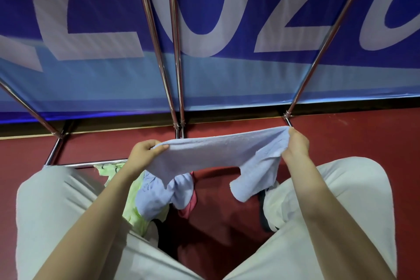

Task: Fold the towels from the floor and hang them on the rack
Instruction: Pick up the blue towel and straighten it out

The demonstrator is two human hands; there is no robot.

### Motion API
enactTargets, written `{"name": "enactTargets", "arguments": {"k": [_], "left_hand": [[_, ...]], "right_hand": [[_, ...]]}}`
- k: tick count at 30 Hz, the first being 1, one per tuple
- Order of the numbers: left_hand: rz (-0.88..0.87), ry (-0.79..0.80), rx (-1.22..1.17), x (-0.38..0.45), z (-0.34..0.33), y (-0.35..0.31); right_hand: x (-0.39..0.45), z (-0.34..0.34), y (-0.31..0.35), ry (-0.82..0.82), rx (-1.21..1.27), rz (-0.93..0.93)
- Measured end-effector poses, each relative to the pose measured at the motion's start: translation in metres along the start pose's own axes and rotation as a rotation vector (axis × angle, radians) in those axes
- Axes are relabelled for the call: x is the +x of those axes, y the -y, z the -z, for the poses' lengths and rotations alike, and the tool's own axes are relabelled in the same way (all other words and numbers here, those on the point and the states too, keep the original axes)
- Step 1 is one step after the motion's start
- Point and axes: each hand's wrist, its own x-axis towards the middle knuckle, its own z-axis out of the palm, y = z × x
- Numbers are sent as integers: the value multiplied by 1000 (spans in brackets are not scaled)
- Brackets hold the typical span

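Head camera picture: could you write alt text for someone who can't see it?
Both hands, left hand and right hand, hold a light blue towel stretched between them above a red floor. Below lies a pile of towels; the chrome rack rises ahead against a blue banner.

This looks like a hall or event space, not a home. A large blue fabric banner with huge white letters (204, 18) fills the wall, its pale blue lower band ending just above a dark red smooth floor (352, 134). In front of the banner stand the shiny chrome tubes of a metal rack (175, 52), their feet on the floor just below the banner's bottom edge.
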Motion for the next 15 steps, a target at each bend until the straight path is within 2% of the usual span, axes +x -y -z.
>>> {"name": "enactTargets", "arguments": {"k": [1, 2, 6, 7, 9, 14, 15], "left_hand": [[30, -22, -80, -1, 3, 1], [55, -35, -150, -3, 6, 1], [148, -28, -431, -11, 18, -1], [176, -24, -492, -12, 22, -1], [212, -10, -591, -11, 28, 2], [344, -63, -747, -11, 34, -1], [367, -75, -779, -10, 34, 2]], "right_hand": [[3, 2, -5, -53, -241, 82], [7, 4, -7, -82, -352, 117], [10, 0, -7, -119, -417, 118], [10, -2, -8, -97, -447, 171], [-2, -5, -5, -65, -431, 181], [-28, -15, 17, 44, -179, 12], [-30, -13, 17, 85, -20, -38]]}}
